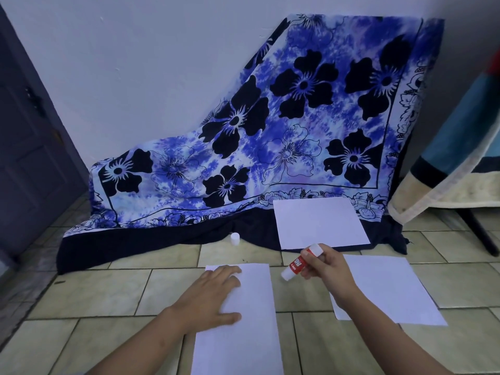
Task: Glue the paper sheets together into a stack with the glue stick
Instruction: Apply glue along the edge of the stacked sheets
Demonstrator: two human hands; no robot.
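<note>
The left hand [213, 299] is pressing the near sheet [249, 334], fingers flat. At its two o'clock, the right hand [324, 269] is gripping the glue stick [299, 262]. Next, I think, it needs rubbing across that sheet.

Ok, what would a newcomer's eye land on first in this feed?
The big blue floral cloth draped against the back wall dominates. In front, on the tiled floor, the left hand presses flat on the nearest paper sheet while the right hand holds the red glue stick beside it. A small white cap stands by the cloth's dark hem.
</note>
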